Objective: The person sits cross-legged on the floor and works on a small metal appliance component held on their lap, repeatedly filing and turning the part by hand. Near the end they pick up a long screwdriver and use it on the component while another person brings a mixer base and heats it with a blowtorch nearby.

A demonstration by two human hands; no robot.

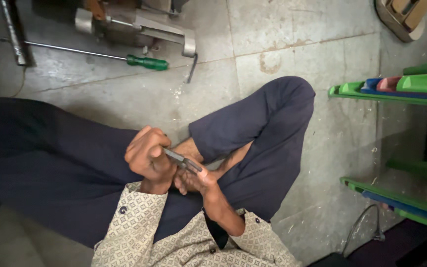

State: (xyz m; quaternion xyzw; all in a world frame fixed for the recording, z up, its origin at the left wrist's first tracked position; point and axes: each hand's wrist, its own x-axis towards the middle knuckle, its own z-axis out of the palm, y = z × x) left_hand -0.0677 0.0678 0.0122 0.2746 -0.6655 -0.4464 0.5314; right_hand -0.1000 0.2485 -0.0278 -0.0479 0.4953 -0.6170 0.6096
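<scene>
At centre frame, above crossed legs in dark blue trousers [268, 133], the left hand [147, 155] clenches around one end of a thin dark flat metal strip [183, 160]; the right hand [196, 180] grasps its other end from below. At upper left, a green-handled screwdriver [147, 62] lies on the grey stone floor [297, 34].

1. We see no packages, boxes or wrappers anywhere in this view.
2. We find no labels or stickers on any of the things that show.
3. We see no signs on the floor or at the edges of the view.
4. We see no screens or displays.
</scene>
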